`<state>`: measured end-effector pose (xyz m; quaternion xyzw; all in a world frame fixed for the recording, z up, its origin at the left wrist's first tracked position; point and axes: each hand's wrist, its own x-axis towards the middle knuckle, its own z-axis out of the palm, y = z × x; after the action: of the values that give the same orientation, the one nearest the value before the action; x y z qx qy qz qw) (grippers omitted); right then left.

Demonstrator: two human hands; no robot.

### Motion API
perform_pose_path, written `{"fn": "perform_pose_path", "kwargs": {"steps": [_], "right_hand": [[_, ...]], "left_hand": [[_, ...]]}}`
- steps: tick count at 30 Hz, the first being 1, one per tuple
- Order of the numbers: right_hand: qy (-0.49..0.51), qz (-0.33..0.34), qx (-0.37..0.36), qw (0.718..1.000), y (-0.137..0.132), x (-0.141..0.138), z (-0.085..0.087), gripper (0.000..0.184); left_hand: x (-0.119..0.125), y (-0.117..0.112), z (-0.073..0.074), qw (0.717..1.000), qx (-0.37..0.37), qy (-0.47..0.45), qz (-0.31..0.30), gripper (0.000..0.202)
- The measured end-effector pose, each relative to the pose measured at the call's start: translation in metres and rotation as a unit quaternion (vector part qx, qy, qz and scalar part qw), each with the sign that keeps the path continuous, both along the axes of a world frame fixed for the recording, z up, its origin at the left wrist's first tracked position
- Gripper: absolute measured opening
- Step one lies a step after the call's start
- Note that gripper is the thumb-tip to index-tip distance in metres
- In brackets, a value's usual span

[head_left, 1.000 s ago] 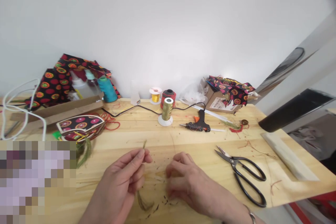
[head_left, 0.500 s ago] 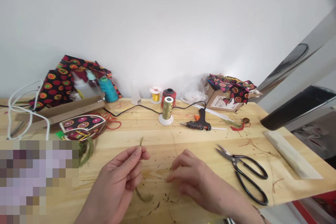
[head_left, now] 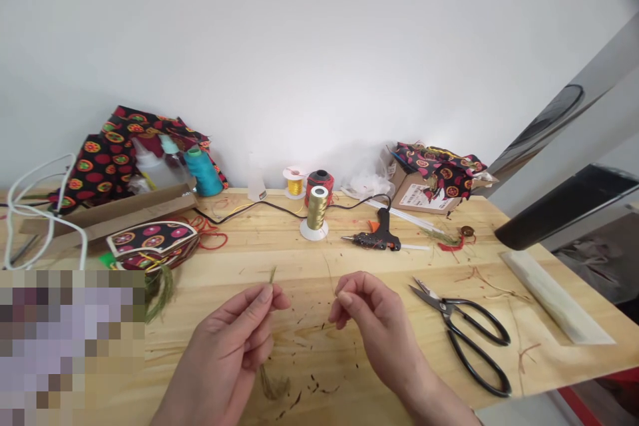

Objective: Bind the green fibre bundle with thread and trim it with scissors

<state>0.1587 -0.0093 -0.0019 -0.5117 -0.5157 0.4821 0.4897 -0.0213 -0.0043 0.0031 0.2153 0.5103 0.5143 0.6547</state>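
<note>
My left hand [head_left: 232, 336] pinches a small bundle of olive-green threads [head_left: 274, 386] between thumb and forefinger. A short tuft pokes up above the fingertips, and the loose ends hang below the palm. To its right, my right hand [head_left: 382, 329] is closed in a pinch. A fine thread [head_left: 329, 267] runs down from the gold thread spool [head_left: 317, 208] to its fingertips. The spool stands upright beyond both hands. Black-handled scissors [head_left: 474, 336] lie with blades apart on the table, right of my right hand.
A glue gun [head_left: 377, 236] lies behind the scissors. Red [head_left: 319, 180], yellow [head_left: 295, 184] and teal [head_left: 204, 173] spools stand along the wall. Patterned fabric pieces [head_left: 154, 239] are at left, a cardboard box [head_left: 417, 194] at back right. Thread scraps litter the tabletop [head_left: 214, 269].
My right hand has turned and risen slightly, its fingers now pinched together around the fine thread. My left hand keeps its hold on the green threads, nearly in place.
</note>
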Motion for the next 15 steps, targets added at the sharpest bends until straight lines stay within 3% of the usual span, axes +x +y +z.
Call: {"fn": "perform_pose_path", "kwargs": {"steps": [4, 8, 11, 15], "right_hand": [[-0.025, -0.108, -0.010, 0.994, 0.001, -0.014, 0.000, 0.019], [-0.140, -0.169, 0.110, 0.969, -0.008, -0.029, -0.011, 0.014], [-0.217, -0.160, 0.224, 0.936, -0.018, -0.038, -0.020, 0.011], [-0.250, -0.117, 0.260, 0.925, -0.025, -0.044, -0.028, 0.013]], "left_hand": [[0.009, 0.000, 0.000, 1.000, -0.014, 0.004, -0.023, 0.019], [0.018, -0.001, 0.001, 0.998, -0.034, -0.016, -0.048, 0.018], [0.021, -0.003, -0.001, 0.997, -0.046, -0.038, -0.058, 0.018], [0.021, -0.005, -0.002, 0.995, -0.058, -0.054, -0.062, 0.019]]}}
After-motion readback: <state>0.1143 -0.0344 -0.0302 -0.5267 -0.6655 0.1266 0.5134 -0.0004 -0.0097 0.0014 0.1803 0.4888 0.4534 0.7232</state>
